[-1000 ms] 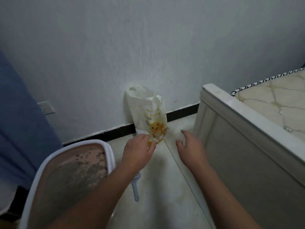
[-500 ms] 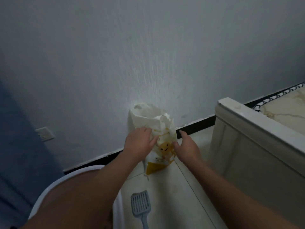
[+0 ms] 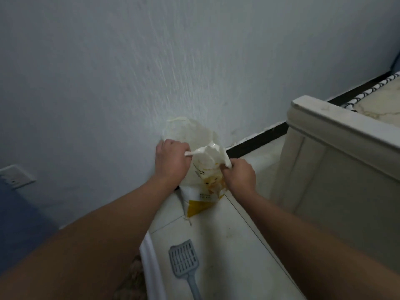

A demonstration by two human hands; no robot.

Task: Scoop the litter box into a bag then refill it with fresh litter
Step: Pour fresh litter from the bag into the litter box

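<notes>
A white and yellow litter bag (image 3: pixel 203 169) with a cartoon cat print leans against the wall on the tiled floor. My left hand (image 3: pixel 172 162) grips the left side of its torn top edge. My right hand (image 3: pixel 238 175) grips the right side of the same edge. A grey slotted litter scoop (image 3: pixel 184 259) lies flat on the floor below the bag. The white rim of the litter box (image 3: pixel 149 260) shows at the bottom left, mostly hidden behind my left forearm, with a bit of grey litter visible inside.
A cream bed frame (image 3: pixel 337 152) stands close on the right, with a patterned mattress edge behind it. A wall socket (image 3: pixel 16 176) sits low at the left beside a blue curtain. A black skirting strip runs along the wall's base.
Both hands rose from the bag's lower part to its top edge and took hold of it. The view moved closer and tilted up, so most of the litter box left the frame.
</notes>
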